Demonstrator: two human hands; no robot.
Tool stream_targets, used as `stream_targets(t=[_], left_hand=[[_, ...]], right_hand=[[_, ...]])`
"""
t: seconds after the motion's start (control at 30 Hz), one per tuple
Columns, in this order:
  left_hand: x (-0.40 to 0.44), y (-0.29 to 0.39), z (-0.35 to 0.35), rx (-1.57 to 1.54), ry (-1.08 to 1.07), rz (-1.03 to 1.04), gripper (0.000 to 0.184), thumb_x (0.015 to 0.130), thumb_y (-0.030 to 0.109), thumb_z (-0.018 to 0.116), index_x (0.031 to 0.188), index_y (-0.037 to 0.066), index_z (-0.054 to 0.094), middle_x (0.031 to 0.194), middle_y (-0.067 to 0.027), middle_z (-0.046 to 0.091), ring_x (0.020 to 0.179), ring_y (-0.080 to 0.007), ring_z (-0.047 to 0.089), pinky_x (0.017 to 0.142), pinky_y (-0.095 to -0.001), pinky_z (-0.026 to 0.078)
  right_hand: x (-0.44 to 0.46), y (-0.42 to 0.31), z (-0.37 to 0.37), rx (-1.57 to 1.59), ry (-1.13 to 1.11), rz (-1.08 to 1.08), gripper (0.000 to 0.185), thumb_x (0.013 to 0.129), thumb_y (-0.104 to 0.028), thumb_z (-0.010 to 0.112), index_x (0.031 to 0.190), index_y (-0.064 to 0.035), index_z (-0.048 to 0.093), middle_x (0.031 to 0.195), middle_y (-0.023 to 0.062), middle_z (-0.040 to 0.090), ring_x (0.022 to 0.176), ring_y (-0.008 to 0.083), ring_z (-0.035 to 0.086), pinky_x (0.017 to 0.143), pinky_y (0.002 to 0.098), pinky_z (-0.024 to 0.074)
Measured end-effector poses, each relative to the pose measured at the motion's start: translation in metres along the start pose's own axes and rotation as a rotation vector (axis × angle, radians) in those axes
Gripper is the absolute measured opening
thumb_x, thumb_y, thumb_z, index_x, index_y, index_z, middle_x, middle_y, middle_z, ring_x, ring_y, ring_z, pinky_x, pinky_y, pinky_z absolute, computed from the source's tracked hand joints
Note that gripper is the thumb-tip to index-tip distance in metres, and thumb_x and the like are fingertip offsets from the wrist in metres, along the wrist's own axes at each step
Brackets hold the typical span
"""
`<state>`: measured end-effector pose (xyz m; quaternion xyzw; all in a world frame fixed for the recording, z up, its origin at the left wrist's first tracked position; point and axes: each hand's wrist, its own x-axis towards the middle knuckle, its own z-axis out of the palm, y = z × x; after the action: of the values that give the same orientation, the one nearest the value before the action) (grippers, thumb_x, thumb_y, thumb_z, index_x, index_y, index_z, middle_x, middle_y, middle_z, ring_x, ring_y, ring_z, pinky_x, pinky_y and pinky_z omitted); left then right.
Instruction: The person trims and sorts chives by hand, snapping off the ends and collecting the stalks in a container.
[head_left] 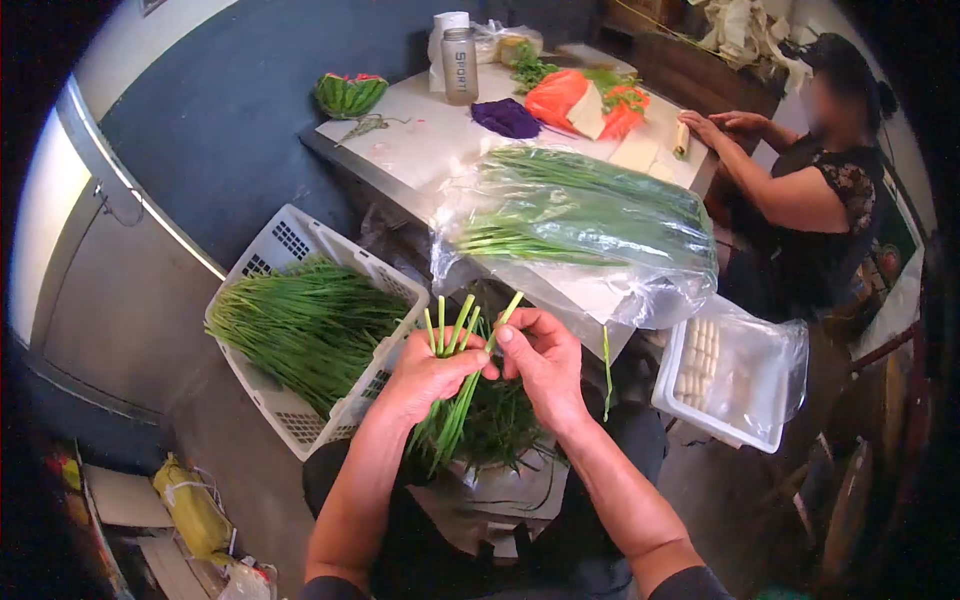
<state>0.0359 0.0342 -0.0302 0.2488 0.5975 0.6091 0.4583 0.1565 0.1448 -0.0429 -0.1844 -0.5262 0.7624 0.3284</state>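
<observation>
My left hand (430, 372) is closed around a small bunch of chives (455, 425), their pale cut ends pointing up and the green leaves hanging below. My right hand (545, 365) pinches one chive stalk (511, 307) near its pale end, close beside the bunch. The fingertips of both hands almost meet. Beneath them lies a dark heap of greens (510, 420), partly hidden by my hands. To the left, a white plastic crate (345, 240) holds a big pile of chives (310, 325).
A clear plastic bag of chives (590, 215) lies on the table (385, 150). Around it are a bottle (459, 68), a cut watermelon (350, 97), purple cloth (506, 118) and an orange bag (557, 98). At right, a co-worker (800, 195) handles a roll beside a white tub (730, 425).
</observation>
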Motion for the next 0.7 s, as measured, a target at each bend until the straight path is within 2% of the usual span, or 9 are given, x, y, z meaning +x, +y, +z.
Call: stream_targets(t=[0.03, 0.23, 0.53, 0.7], left_hand=[[0.001, -0.001, 0.002, 0.005, -0.006, -0.003, 0.021, 0.082, 0.017, 0.071, 0.093, 0.001, 0.063, 0.075, -0.0104, 0.068, 0.046, -0.0024, 0.040, 0.040, -0.0188, 0.026], [0.000, -0.002, 0.005, -0.002, -0.022, -0.005, 0.021, 0.084, 0.016, 0.069, 0.096, -0.001, 0.065, 0.074, -0.0095, 0.067, 0.045, -0.0028, 0.039, 0.039, -0.0188, 0.027], [0.000, -0.003, 0.000, -0.044, -0.136, 0.029, 0.014, 0.088, 0.012, 0.063, 0.096, 0.000, 0.066, 0.074, -0.0105, 0.067, 0.044, -0.0033, 0.039, 0.038, -0.0189, 0.028], [0.001, -0.005, 0.000, -0.099, -0.125, 0.018, 0.014, 0.087, 0.012, 0.064, 0.095, 0.001, 0.065, 0.074, -0.0107, 0.067, 0.044, -0.0035, 0.040, 0.038, -0.0194, 0.028]], right_hand=[[0.000, -0.001, -0.001, -0.010, -0.019, -0.002, 0.016, 0.092, -0.016, 0.064, 0.096, -0.0011, 0.058, 0.070, -0.0010, 0.058, 0.055, 0.0049, 0.052, 0.050, 0.0206, 0.0413], [-0.001, 0.002, -0.005, -0.072, 0.003, 0.015, 0.015, 0.094, -0.015, 0.060, 0.091, -0.0005, 0.058, 0.066, 0.0003, 0.057, 0.054, 0.0064, 0.053, 0.050, 0.0214, 0.0419], [0.001, 0.009, -0.008, -0.217, -0.017, -0.036, 0.018, 0.098, -0.017, 0.052, 0.096, 0.0005, 0.058, 0.065, -0.0004, 0.056, 0.054, 0.0050, 0.049, 0.050, 0.0219, 0.0408], [0.001, 0.009, -0.004, -0.139, -0.002, -0.034, 0.019, 0.099, -0.018, 0.052, 0.094, -0.0001, 0.058, 0.065, -0.0006, 0.056, 0.054, 0.0049, 0.050, 0.050, 0.0218, 0.0408]])
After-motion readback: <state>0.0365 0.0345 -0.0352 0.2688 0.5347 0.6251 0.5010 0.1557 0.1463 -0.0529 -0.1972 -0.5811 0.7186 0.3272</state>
